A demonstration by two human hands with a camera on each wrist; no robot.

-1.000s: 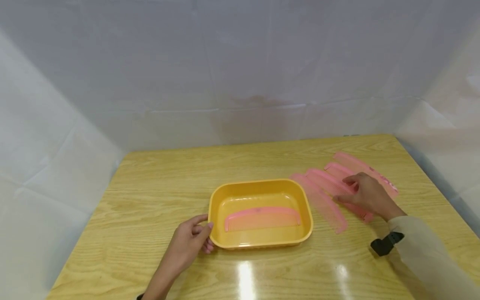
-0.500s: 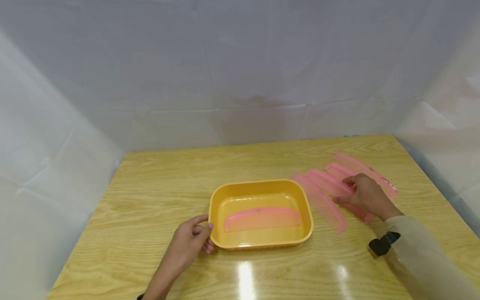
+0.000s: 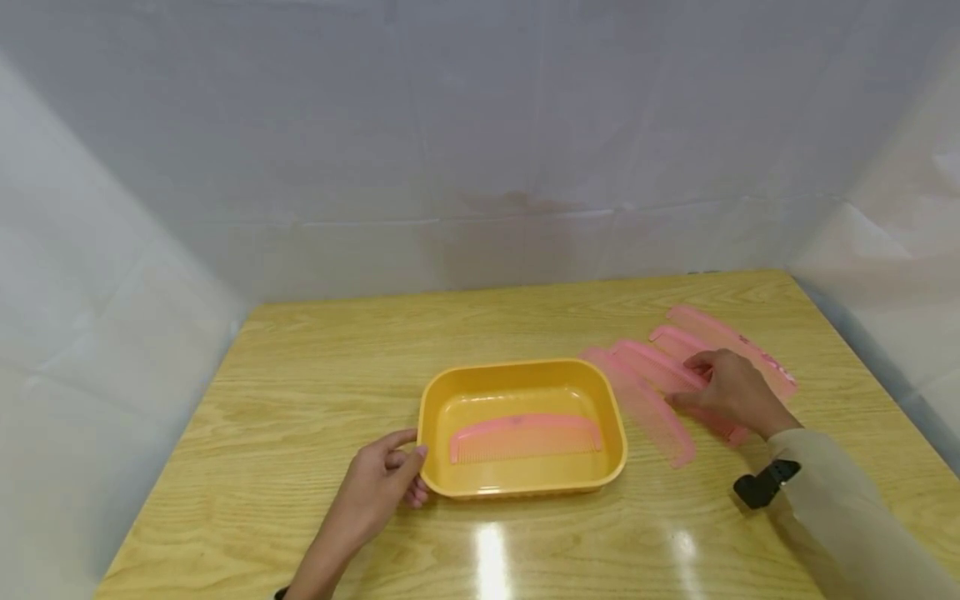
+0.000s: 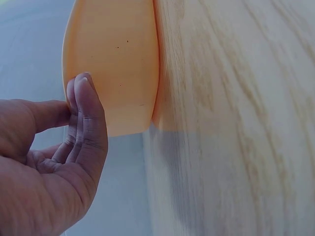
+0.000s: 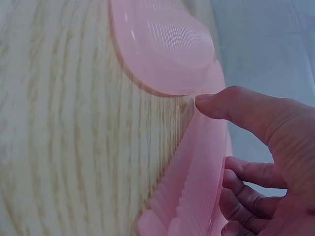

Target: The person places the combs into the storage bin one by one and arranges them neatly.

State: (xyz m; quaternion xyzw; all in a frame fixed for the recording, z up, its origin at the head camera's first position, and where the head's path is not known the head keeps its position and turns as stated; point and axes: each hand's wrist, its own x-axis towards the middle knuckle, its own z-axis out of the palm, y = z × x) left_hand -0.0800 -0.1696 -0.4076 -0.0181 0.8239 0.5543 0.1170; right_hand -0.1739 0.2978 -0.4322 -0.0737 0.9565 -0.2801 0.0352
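A yellow plastic tray (image 3: 525,490) stands on the table with one pink comb (image 3: 525,427) lying inside, teeth toward me. My left hand (image 3: 378,479) grips the tray's left rim; in the left wrist view, fingers press the outer wall (image 4: 118,59). To the right of the tray, several pink combs lie slanted and partly overlapping. My right hand (image 3: 735,390) holds one of them, a comb (image 3: 656,364) in the middle, across its width. In the right wrist view, the thumb is at one edge of this comb (image 5: 204,142) and the fingers at the other.
One pink comb (image 3: 651,412) lies between the tray and the right hand. Beyond that hand are another comb (image 3: 675,340) and a patterned comb (image 3: 723,337). White sheeting (image 3: 480,167) stands behind and beside the wooden table (image 3: 315,358).
Hardly anything differs. The right wrist and sleeve have shifted slightly left, with the fingers staying at the same comb. The left hand and tray have not moved.
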